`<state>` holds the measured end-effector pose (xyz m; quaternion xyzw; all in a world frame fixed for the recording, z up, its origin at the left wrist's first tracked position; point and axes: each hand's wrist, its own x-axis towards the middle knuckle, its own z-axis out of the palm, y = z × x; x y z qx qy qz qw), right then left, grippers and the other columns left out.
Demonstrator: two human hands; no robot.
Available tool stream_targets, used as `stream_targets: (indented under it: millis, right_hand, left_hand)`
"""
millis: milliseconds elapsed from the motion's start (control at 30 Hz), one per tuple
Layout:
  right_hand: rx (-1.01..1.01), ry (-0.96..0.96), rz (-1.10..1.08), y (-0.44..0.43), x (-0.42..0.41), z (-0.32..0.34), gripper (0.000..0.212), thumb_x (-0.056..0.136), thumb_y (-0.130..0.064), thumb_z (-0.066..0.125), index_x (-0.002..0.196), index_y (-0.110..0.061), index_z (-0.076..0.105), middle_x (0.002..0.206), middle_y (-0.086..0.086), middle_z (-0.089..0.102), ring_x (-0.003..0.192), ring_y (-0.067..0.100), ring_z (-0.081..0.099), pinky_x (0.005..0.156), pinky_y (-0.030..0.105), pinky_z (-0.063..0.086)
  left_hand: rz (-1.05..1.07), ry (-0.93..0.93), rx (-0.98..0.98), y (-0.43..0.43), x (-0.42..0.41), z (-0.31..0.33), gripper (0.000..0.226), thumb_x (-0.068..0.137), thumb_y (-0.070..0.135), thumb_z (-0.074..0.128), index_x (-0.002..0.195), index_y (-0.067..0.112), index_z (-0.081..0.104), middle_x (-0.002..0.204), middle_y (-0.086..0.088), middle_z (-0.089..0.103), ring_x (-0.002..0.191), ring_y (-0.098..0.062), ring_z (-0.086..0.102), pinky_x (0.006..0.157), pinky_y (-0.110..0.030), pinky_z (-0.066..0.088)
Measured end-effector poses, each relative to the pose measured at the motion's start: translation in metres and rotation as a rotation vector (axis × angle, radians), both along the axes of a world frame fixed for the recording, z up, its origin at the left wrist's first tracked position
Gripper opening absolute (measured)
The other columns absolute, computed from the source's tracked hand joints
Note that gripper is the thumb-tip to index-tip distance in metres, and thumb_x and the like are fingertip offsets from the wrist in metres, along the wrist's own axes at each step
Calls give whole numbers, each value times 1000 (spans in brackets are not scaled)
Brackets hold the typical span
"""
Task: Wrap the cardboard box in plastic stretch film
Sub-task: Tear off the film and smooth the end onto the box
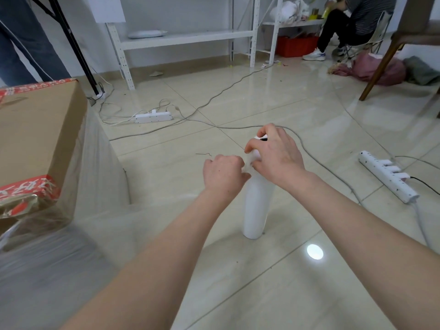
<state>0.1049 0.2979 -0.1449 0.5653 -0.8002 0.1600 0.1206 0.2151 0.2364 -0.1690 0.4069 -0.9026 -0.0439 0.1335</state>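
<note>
A white roll of stretch film (257,208) stands upright on the tiled floor in the middle of the view. My right hand (276,156) grips the top of the roll. Just left of it, my left hand (223,177) pinches the loose film at the roll's upper side. The cardboard box (35,134), brown with red printed tape, sits at the left edge. A clear sheet of film (95,167) stretches from the box's side down and across toward the roll.
White power strips (153,116) (388,179) and grey cables (238,84) lie on the floor. Metal shelving (185,36) lines the back wall. One person sits at the back right (350,22), another stands at the back left (26,44). A wooden table leg (381,65) is on the right.
</note>
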Motion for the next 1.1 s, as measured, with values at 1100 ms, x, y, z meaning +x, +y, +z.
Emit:
stream_targets:
  millis: [1100]
  right_hand:
    - [157, 132, 36, 1, 9, -2, 32, 84, -33, 65, 115, -36, 63, 143, 0, 35, 137, 24, 22, 113, 40, 19]
  left_hand:
    - [-152, 162, 259, -24, 48, 8, 11, 86, 26, 57, 77, 27, 64, 73, 12, 68, 77, -13, 63, 72, -36, 53]
